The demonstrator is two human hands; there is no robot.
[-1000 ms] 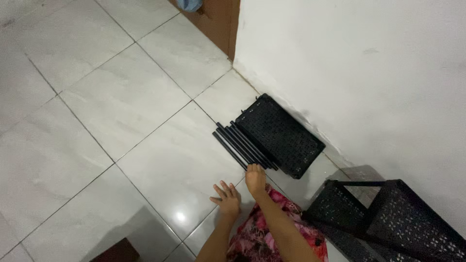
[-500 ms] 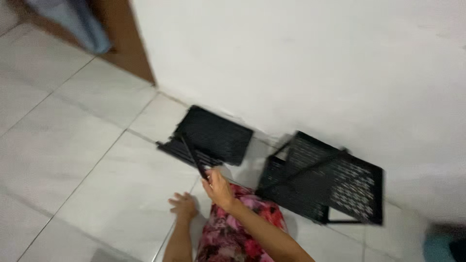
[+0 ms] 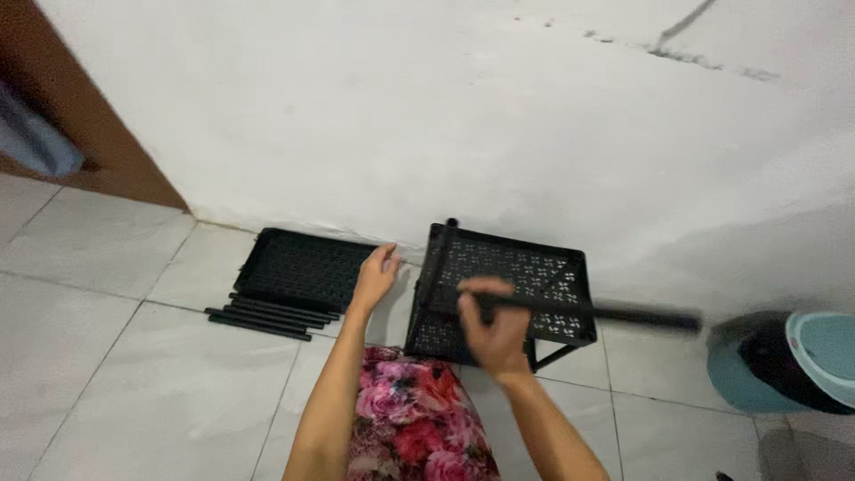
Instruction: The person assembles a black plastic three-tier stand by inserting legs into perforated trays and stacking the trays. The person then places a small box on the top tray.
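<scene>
My right hand [image 3: 492,325] is closed around a black rod [image 3: 614,312] that lies level across the view and sticks out to the right, blurred by motion. Behind it stands a black perforated rack [image 3: 534,267] with a shelf and upright posts, close to the white wall. My left hand [image 3: 377,274] is raised with fingers spread, holding nothing, between the rack and a flat black perforated shelf panel [image 3: 307,267] lying on the tiled floor. Several loose black rods [image 3: 267,319] lie along the panel's near edge.
A teal bucket [image 3: 784,361] with a dark inside stands at the right on the tiles. A brown door frame [image 3: 98,142] with grey-blue cloth [image 3: 31,138] is at the far left. My flower-patterned clothing [image 3: 414,428] fills the bottom middle.
The view has swung right, bringing the rack to the centre and the bucket into sight. My right hand now holds a rod up level, and my left hand has lifted off the floor.
</scene>
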